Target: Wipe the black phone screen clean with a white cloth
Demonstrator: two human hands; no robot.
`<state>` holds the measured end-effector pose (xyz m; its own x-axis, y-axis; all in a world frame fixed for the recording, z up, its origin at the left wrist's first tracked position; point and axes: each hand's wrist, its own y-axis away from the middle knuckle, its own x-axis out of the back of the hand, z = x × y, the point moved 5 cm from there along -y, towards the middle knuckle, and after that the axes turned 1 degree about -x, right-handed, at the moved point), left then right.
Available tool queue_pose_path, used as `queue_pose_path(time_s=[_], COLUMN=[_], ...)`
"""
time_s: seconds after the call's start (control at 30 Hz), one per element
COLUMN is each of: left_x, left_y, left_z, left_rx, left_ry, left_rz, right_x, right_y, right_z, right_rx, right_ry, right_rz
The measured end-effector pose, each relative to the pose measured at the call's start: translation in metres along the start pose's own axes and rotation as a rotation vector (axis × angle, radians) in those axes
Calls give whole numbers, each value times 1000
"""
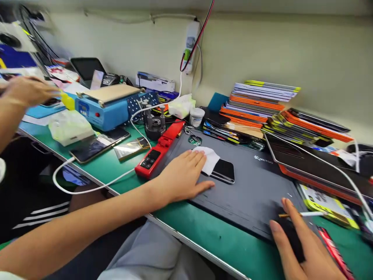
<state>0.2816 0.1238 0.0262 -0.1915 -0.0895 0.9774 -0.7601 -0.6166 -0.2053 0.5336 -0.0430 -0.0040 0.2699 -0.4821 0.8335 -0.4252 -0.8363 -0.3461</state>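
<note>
My left hand (186,173) lies flat, fingers stretched out, pressing a white wipe (210,160) onto a smartphone (224,171). The phone rests on a dark grey work mat (247,198); its right end shows beyond the wipe. At the lower right, my right hand (309,245) has its thumb and fingers around a black object (291,237), too blurred to name. A slim white stick (313,214) with a tan end passes by its index finger; I cannot tell whether it is gripped.
A red device (151,157) and a cabled phone (99,146) stand left of the mat. Behind are a blue machine (101,111) and stacked phone-part boxes (256,103). A white cable (323,159) crosses the right side. A co-worker's hand (27,91) works far left.
</note>
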Motion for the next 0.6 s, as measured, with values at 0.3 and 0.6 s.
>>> queue_pose_path(time_s=[0.3, 0.6], left_x=[3, -2], left_y=[36, 1], left_z=[-9, -4], left_rx=[-29, -48], left_ry=[-2, -71], left_rz=[3, -23], right_x=[8, 13], right_y=[6, 6], right_z=[-20, -21], right_rx=[-85, -124], right_ry=[14, 71], right_rz=[-26, -34])
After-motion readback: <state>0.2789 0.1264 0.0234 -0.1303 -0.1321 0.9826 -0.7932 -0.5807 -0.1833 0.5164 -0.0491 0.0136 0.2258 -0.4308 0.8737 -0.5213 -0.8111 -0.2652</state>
